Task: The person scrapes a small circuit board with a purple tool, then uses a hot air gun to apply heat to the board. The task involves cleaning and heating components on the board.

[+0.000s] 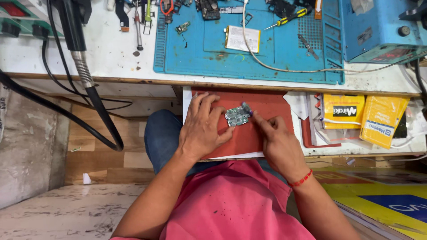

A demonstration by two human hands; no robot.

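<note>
the small green circuit board (237, 116) lies on a red pad (262, 104) below the desk (111, 53) edge. left hand (202, 129) pins its edge, fingers spread; right hand (278, 142) pinches its right corner.

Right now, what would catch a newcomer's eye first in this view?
Probably the small green circuit board on the red mat in the centre, with the left hand flat beside it and the right hand touching its right edge with a fingertip. Above, a blue silicone work mat on the white bench carries a yellow-handled screwdriver and a flat white battery.
</note>
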